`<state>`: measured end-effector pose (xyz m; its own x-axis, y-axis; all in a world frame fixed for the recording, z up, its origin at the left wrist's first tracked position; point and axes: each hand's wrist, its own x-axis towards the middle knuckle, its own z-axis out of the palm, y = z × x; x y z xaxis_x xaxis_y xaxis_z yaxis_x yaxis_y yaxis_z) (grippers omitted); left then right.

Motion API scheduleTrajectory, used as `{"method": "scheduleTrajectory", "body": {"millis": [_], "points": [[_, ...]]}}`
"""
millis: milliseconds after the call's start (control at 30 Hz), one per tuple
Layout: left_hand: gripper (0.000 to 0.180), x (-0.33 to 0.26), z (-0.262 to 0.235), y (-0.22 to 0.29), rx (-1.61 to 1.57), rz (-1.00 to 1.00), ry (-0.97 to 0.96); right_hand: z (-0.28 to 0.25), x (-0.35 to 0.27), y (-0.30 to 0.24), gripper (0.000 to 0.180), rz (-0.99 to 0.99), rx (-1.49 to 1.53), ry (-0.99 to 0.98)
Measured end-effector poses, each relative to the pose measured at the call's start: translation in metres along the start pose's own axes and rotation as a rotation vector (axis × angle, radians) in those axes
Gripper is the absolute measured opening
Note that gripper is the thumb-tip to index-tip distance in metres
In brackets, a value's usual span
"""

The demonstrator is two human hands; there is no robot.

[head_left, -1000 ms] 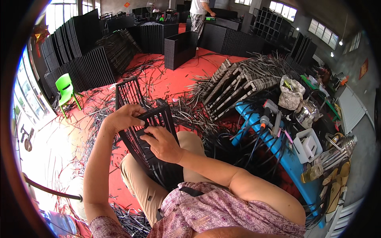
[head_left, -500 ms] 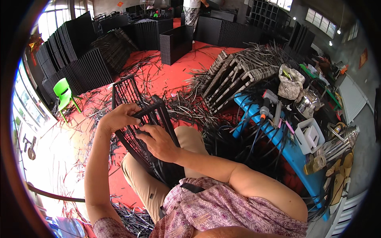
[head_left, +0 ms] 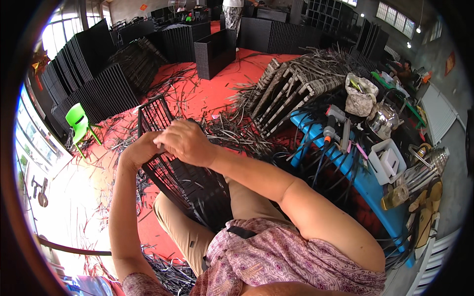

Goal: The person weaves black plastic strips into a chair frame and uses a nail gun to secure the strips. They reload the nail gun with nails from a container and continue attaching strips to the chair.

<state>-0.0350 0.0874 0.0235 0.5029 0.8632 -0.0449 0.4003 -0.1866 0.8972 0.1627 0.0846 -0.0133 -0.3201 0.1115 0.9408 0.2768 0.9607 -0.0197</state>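
Note:
A black woven panel on a wire frame [head_left: 170,172] leans across my lap, its bare wire end pointing away from me. My left hand [head_left: 140,153] grips the panel's left side near the upper woven edge. My right hand [head_left: 186,142] lies over the same edge, touching the left hand, with its fingers curled on a dark weaving strip. Which strip it holds is hidden under the fingers.
Loose dark strips litter the red floor [head_left: 197,96]. Stacked woven frames [head_left: 291,84] lie ahead to the right. A blue bench [head_left: 368,182] on my right carries a power tool, a kettle and a white box. A green chair [head_left: 79,121] stands left. Black panels line the back, with a person standing there.
My right hand has moved up and left from the middle of the panel to its upper edge, and now meets my left hand. The view has tilted closer to the panel.

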Motion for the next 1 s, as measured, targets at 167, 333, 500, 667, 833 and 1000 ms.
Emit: {"method": "scheduleTrajectory", "body": {"millis": [167, 333, 500, 667, 833, 1000], "points": [[0.014, -0.003, -0.002, -0.012, -0.018, -0.047, 0.211, 0.011, 0.028, 0.032, 0.021, 0.166, 0.065, -0.118], [0.024, -0.001, 0.022, -0.023, 0.67, 0.152, 0.765, 0.013, 0.034, 0.05, 0.027, 0.296, 0.201, -0.255], [0.018, 0.0, 0.041, -0.018, 0.618, 0.318, 1.137, 0.017, 0.035, 0.055, 0.032, 0.445, 0.367, -0.363], [0.011, -0.005, 0.047, -0.013, 0.682, 0.468, 1.093, 0.016, 0.038, 0.055, 0.028, 0.746, 0.533, -0.468], [0.008, -0.01, 0.051, -0.002, 0.787, 0.539, 0.976, 0.024, 0.034, 0.065, 0.024, 0.768, 0.563, -0.494], [0.006, -0.012, 0.052, -0.003, 0.777, 0.584, 0.975, 0.027, 0.034, 0.069, 0.023, 0.802, 0.584, -0.537]]}}
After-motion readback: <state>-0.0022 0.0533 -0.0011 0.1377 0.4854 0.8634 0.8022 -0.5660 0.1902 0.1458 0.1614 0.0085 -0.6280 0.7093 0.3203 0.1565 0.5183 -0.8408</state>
